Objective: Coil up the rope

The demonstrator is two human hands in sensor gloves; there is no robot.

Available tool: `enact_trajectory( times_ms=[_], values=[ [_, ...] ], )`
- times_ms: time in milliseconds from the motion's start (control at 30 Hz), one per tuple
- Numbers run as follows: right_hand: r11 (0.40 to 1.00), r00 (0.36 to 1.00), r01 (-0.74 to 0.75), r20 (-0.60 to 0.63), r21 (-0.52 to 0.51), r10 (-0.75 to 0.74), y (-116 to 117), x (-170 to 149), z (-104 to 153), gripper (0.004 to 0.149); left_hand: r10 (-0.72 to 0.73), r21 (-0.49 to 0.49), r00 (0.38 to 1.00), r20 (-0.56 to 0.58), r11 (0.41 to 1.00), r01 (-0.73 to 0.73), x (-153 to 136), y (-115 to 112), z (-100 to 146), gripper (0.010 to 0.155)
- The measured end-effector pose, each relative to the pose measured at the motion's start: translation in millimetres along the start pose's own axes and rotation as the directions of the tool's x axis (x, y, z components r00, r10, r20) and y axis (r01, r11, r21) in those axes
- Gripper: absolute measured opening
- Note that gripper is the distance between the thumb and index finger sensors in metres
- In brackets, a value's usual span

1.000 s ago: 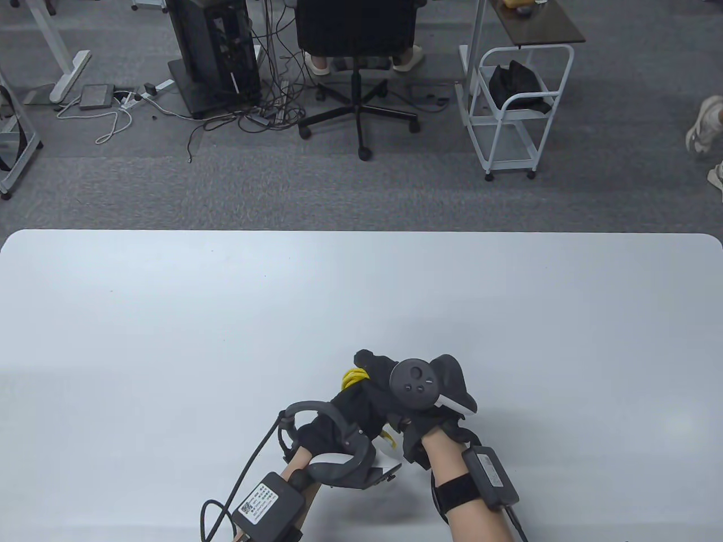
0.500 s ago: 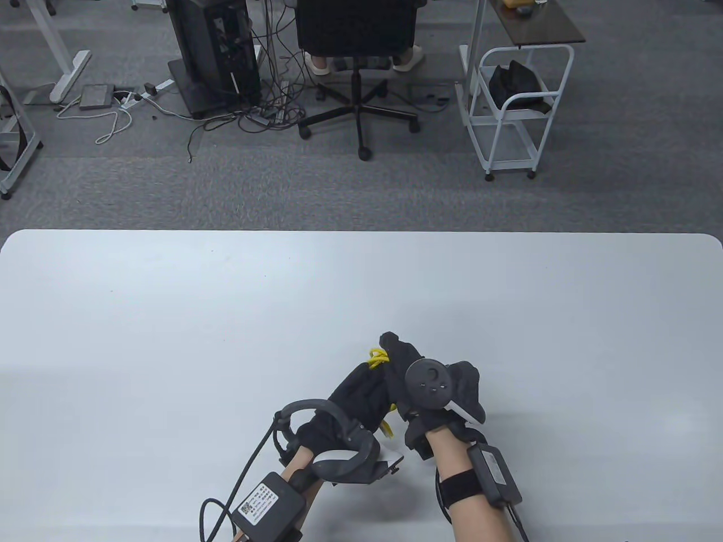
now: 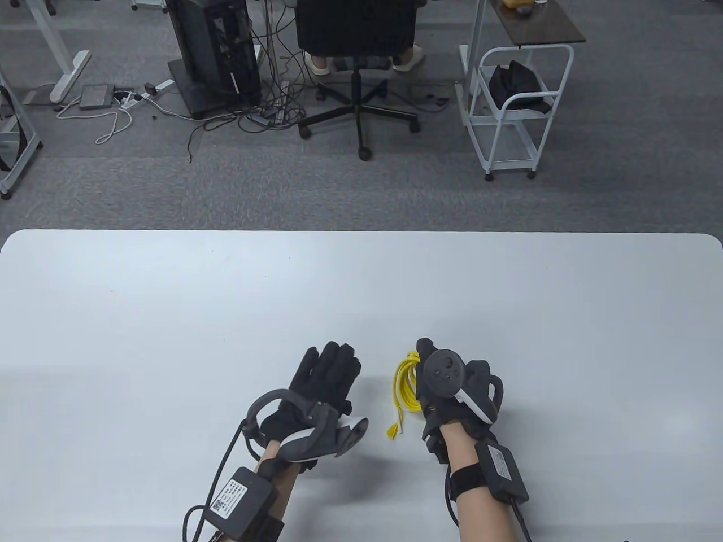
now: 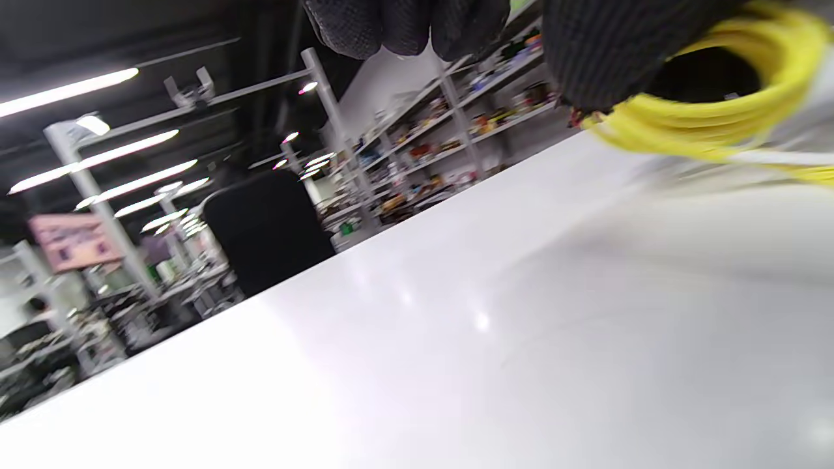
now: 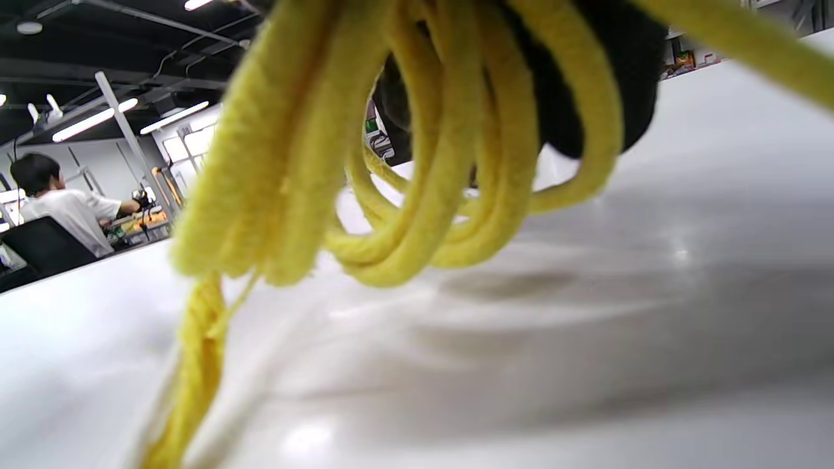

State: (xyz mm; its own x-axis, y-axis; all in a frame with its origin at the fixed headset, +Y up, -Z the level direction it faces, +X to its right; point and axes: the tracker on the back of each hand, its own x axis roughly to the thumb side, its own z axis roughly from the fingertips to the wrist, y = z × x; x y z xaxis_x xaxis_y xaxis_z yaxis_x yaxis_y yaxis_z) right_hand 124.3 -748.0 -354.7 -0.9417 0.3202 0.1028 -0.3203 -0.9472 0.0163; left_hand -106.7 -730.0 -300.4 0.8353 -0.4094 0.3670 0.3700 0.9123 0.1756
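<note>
One yellow rope (image 3: pixel 405 384) and two gloved hands are on view over the white desk (image 3: pixel 169 316). The right hand (image 3: pixel 446 389) grips the rope as a bundle of several loops, its fingers (image 5: pixel 586 78) closed through them; in the right wrist view the loops hang from the black glove just above the desk top, too tangled to count. In the table view the bundle shows at the hand's left side, and one frayed tail (image 3: pixel 392 432) drops from it to the desk (the far side of the coil is hidden under the hand and its tracker).

The left hand (image 3: pixel 316 389) is apart from the rope, to its left, with the fingers (image 3: pixel 330 364) stretched out flat, side by side, holding nothing. Whether the palm touches the desk cannot be told. In the left wrist view only its fingertips (image 4: pixel 404 23) show at the top edge, and the rope (image 4: pixel 704 111) appears blurred at the upper right, partly cut off by the frame.

Each forearm carries one black box on a strap, with a cable running off the bottom edge.

Beyond the desk lies grey carpet with one black office chair (image 3: pixel 356 62), someone's feet under it, one computer tower (image 3: pixel 212 51) with a tangle of cables, and one white wire trolley (image 3: pixel 508 107). The wrist views show shelving and ceiling strip lights, all blurred.
</note>
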Motion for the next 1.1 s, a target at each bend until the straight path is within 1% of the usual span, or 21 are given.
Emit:
enact_trajectory(
  times_ms=[100, 167, 233, 300, 400, 433, 467, 533, 600, 667, 733, 833, 900, 967, 1000, 1033, 1067, 1100],
  values=[
    [0.997, 0.998, -0.065, -0.017, 0.030, 0.066, 6.9, 1.3, -0.5, 0.050, 0.032, -0.084, 0.996, -0.083, 0.996, -0.039, -17.3, -13.1, -1.6, 0.073],
    [0.994, 0.995, -0.098, -0.024, 0.042, 0.099, 8.3, 1.8, -0.9, 0.052, 0.028, -0.131, 0.994, -0.108, 0.990, -0.042, -21.9, -18.3, -2.3, 0.073],
    [0.994, 0.995, -0.096, -0.035, 0.057, 0.098, 8.4, 1.1, -1.5, 0.055, 0.023, -0.139, 0.992, -0.121, 0.989, -0.040, -24.2, -19.8, -2.2, 0.073],
    [0.994, 0.996, -0.077, -0.037, 0.073, 0.080, 5.2, -0.1, -1.7, 0.063, 0.027, -0.138, 0.991, -0.127, 0.989, -0.045, -25.0, -19.6, -2.3, 0.073],
    [0.998, 1.000, -0.014, -0.007, 0.067, 0.014, -9.0, 1.6, -1.8, 0.069, 0.027, -0.135, 0.991, -0.129, 0.990, -0.045, -24.2, -18.7, -3.1, 0.074],
    [0.995, 1.000, 0.021, 0.021, 0.096, -0.023, -16.3, 2.6, -3.9, 0.069, 0.030, -0.137, 0.991, -0.130, 0.989, -0.048, -23.5, -18.0, -3.8, 0.074],
    [0.992, 0.999, 0.034, 0.023, 0.118, -0.037, -21.5, 3.2, -4.4, 0.070, 0.035, -0.139, 0.991, -0.130, 0.989, -0.054, -23.2, -18.0, -4.3, 0.074],
    [0.994, 0.999, 0.032, 0.021, 0.103, -0.034, -35.4, 4.8, -2.3, 0.070, 0.040, -0.138, 0.991, -0.128, 0.989, -0.058, -22.9, -18.4, -3.9, 0.074],
    [0.997, 0.999, -0.004, 0.046, 0.074, 0.000, -48.2, 7.9, 1.0, 0.070, 0.032, -0.136, 0.991, -0.127, 0.989, -0.050, -23.7, -17.7, -3.1, 0.074],
    [0.993, 0.995, -0.079, 0.067, 0.084, 0.074, -62.0, 10.9, 5.3, 0.070, 0.052, -0.123, 0.989, -0.136, 0.990, -0.069, -26.6, -17.5, -2.8, 0.075],
    [0.982, 0.985, -0.157, 0.087, 0.108, 0.148, -69.6, 10.7, 11.0, 0.071, 0.072, -0.122, 0.987, -0.144, 0.988, -0.090, -28.5, -18.6, -2.5, 0.074],
    [0.966, 0.969, -0.225, 0.135, 0.131, 0.207, -62.4, 3.4, 19.6, 0.073, 0.079, -0.131, 0.987, -0.143, 0.987, -0.098, -28.6, -23.0, -3.4, 0.074],
    [0.957, 0.959, -0.254, 0.165, 0.140, 0.231, -49.6, -5.6, 24.6, 0.075, 0.064, -0.155, 0.987, -0.145, 0.984, -0.087, -27.4, -26.4, -5.1, 0.074],
    [0.953, 0.949, -0.279, 0.187, 0.117, 0.255, -33.4, -17.1, 28.3, 0.077, 0.036, -0.171, 0.989, -0.141, 0.983, -0.060, -25.1, -28.0, -6.1, 0.075],
    [0.942, 0.941, -0.309, 0.188, 0.133, 0.282, -30.1, -19.2, 28.0, 0.078, 0.032, -0.173, 0.990, -0.136, 0.983, -0.055, -24.3, -27.8, -6.2, 0.075],
    [0.916, 0.929, -0.354, 0.183, 0.191, 0.321, -27.8, -21.2, 29.7, 0.079, 0.028, -0.173, 0.991, -0.132, 0.984, -0.050, -23.1, -26.8, -5.7, 0.074],
    [0.907, 0.925, -0.368, 0.184, 0.207, 0.333, -27.2, -21.4, 30.3, 0.080, 0.030, -0.166, 0.991, -0.129, 0.985, -0.052, -22.3, -26.2, -5.4, 0.074],
    [0.911, 0.926, -0.362, 0.184, 0.199, 0.329, -26.4, -21.2, 31.0, 0.081, 0.035, -0.162, 0.992, -0.122, 0.985, -0.055, -21.0, -25.3, -5.1, 0.074]
  ],
)
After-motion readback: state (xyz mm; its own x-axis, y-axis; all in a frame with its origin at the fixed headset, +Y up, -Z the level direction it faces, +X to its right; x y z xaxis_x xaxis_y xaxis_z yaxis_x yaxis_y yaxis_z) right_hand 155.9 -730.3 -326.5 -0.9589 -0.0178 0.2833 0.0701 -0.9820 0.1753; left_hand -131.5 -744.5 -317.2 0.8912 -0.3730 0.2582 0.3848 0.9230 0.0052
